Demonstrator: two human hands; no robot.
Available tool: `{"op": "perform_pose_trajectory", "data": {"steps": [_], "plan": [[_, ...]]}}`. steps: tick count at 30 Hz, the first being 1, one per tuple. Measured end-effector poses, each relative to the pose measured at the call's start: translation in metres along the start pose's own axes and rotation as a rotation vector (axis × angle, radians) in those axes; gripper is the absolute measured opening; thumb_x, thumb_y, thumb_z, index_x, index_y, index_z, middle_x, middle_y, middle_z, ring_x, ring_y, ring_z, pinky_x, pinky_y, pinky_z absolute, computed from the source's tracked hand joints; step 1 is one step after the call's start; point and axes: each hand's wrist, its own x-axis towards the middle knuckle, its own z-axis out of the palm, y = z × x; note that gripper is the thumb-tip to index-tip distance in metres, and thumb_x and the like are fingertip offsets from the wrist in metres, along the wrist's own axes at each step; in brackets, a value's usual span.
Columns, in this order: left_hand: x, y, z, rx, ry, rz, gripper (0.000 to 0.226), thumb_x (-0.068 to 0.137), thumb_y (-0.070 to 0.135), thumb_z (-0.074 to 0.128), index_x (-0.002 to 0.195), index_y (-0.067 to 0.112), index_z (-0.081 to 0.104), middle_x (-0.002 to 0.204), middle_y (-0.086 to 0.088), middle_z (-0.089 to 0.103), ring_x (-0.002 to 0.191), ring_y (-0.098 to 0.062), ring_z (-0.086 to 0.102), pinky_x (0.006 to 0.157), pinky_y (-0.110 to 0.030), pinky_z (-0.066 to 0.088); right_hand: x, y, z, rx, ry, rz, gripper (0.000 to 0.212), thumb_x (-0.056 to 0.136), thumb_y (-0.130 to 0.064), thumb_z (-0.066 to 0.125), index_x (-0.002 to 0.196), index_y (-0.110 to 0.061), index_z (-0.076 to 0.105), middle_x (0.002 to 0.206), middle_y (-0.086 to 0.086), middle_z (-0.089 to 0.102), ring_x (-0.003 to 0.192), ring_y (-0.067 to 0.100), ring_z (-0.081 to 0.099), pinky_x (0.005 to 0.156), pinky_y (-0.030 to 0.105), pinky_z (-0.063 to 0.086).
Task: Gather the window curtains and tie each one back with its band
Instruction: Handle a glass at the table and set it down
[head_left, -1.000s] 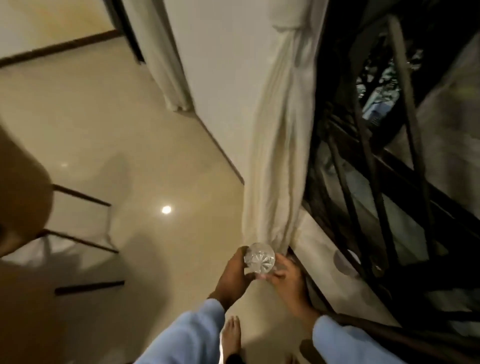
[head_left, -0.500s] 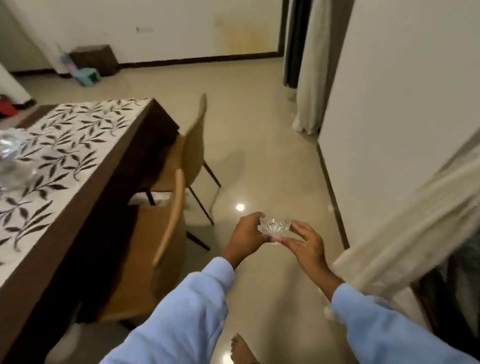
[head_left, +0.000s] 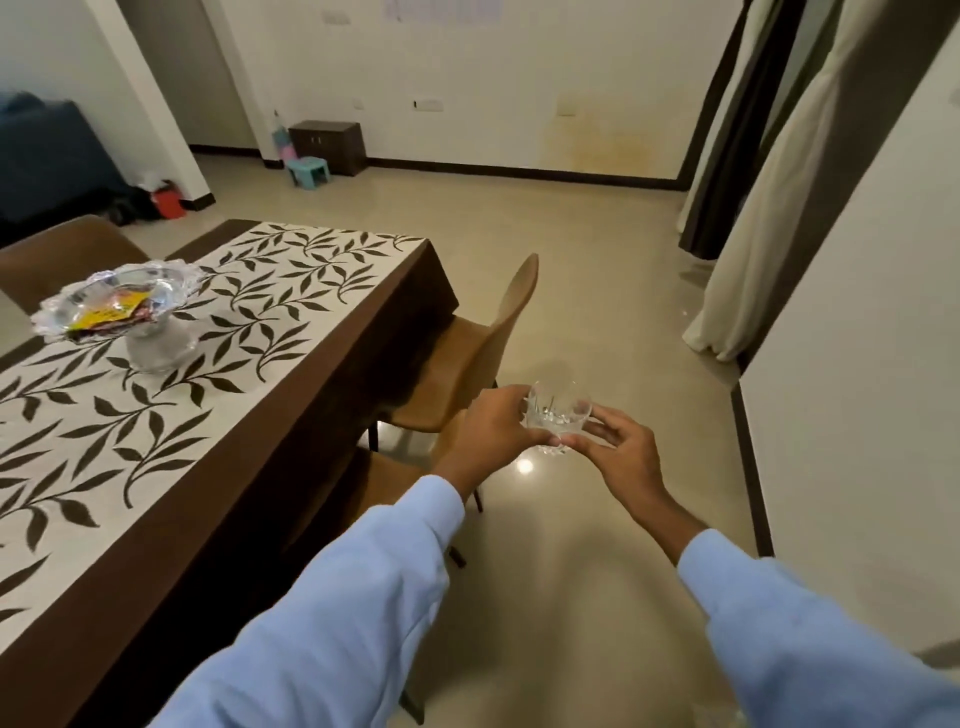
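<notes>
A small clear cut-glass tumbler is held in front of me above the floor. My left hand grips its left side and my right hand pinches its right side with thumb and fingertips. A cream curtain hangs at the upper right beside a dark brown curtain; both hang loose to the floor, far from my hands. No tie band is visible.
A dining table with a leaf-print runner stands at the left, a glass bowl on it. Two tan chairs are tucked at its right side. A white wall stands to the right. A small cabinet sits far back.
My view has swung left from the window and its gathered curtain into the room. Both hands kept hold of the glass, which now stands upright instead of showing its base.
</notes>
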Motion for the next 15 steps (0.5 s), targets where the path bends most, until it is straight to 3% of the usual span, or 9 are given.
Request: {"op": "perform_pose_trajectory", "data": {"steps": [10,15], "plan": [[0.092,-0.049,-0.026,-0.022,0.173,-0.083,0.043,0.064,0.04,0.084,0.1,0.023,0.069,0.084,0.01,0.072,0.077,-0.005,0.067,0.068,-0.038,0.059,0.141,0.009,0.051,0.008,-0.214,-0.032,0.06,0.071,-0.006,0.086,0.126,-0.005,0.065,0.117,0.003,0.069,0.106,0.014,0.067,0.08,0.012,0.052],[0.158,-0.05,-0.023,-0.066,0.298,-0.124,0.039,0.07,0.042,0.079,0.104,0.032,0.064,0.085,0.018,0.07,0.08,0.004,0.064,0.069,-0.024,0.058,0.233,0.014,0.059,0.001,-0.334,-0.04,0.062,0.072,-0.01,0.086,0.13,-0.009,0.063,0.121,0.001,0.067,0.107,0.007,0.066,0.079,0.011,0.052]]}}
